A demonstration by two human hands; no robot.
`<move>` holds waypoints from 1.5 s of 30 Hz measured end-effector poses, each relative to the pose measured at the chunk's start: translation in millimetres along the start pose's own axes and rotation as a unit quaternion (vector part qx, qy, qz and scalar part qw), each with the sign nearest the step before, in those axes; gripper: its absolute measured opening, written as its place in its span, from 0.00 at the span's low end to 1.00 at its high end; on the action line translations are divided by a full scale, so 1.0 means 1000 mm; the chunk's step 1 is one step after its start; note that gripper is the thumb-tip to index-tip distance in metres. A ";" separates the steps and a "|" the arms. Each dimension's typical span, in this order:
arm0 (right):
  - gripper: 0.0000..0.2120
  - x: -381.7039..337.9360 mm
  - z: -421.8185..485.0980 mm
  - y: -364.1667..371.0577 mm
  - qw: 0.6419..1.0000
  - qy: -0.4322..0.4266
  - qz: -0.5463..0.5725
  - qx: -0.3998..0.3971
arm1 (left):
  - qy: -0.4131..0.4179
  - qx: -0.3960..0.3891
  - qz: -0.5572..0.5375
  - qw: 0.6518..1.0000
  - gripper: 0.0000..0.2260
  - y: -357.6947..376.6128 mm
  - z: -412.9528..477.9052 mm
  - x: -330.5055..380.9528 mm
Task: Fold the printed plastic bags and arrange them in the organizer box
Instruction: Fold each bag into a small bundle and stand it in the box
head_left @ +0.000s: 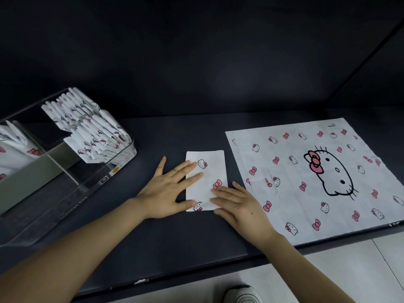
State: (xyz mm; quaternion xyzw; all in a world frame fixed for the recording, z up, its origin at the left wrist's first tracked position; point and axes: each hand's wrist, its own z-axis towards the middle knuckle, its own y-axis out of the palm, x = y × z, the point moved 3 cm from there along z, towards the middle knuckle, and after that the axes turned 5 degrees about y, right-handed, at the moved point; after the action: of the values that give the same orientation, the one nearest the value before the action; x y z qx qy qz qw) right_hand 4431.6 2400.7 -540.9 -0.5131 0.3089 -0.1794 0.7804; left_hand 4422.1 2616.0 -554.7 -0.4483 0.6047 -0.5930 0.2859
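Head view: a dark, matte counter (175,248) runs across the frame, with a dark wall (196,51) rising behind it, a soft patch of light on both. Below the counter's near edge lies a pale tiled floor (338,265), where the toe of one light shoe (242,296) shows.

One clear organizer box (65,193) stands on the counter at the left, and one divider (59,165) splits it into compartments. In the far right compartment a row of folded bags (94,127) stands on edge, leaning, packed tight; there are more than ten, too close together for a sure count. In the left compartment more printed plastic (13,145) shows, cut by the frame edge, so its number cannot be told.

One folded bag (209,169), a white upright rectangle printed with cat faces and pink bows, lies flat on the counter in the middle, apart from the box. Just to its right one flat bag (306,182) lies unfolded, with one large cat face and many small faces and bows; whether more lie under it cannot be told.

Two bare hands are at work. The left hand (168,189) is flat with fingers spread and straight, its fingertips pressing the left half of the folded bag, its palm over the counter. The right hand (238,204) is flat too, its straight fingers pressing the near right part of that bag
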 end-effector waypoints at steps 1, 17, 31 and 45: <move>0.16 0.002 0.001 0.000 1.000 -0.007 -0.007 0.005 | 0.001 0.005 -0.011 1.000 0.37 0.000 0.000 0.000; 0.10 -0.004 0.025 -0.029 0.957 0.228 0.156 -0.091 | -0.015 0.260 -0.244 0.934 0.29 0.004 -0.025 0.018; 0.08 0.015 0.036 -0.018 0.883 0.407 0.223 -0.078 | -0.202 0.348 -0.268 0.875 0.17 -0.003 -0.003 0.028; 0.18 0.020 0.055 -0.008 0.878 0.458 0.083 -0.112 | -0.251 0.353 -0.199 0.879 0.22 0.007 -0.009 0.026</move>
State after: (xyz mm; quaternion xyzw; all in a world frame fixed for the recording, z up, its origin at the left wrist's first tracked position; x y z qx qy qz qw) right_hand 4482.9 2423.4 -524.0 -0.4302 0.6908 -0.2934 0.5016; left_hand 4401.5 2597.0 -555.5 -0.5618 0.1614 -0.6793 0.4437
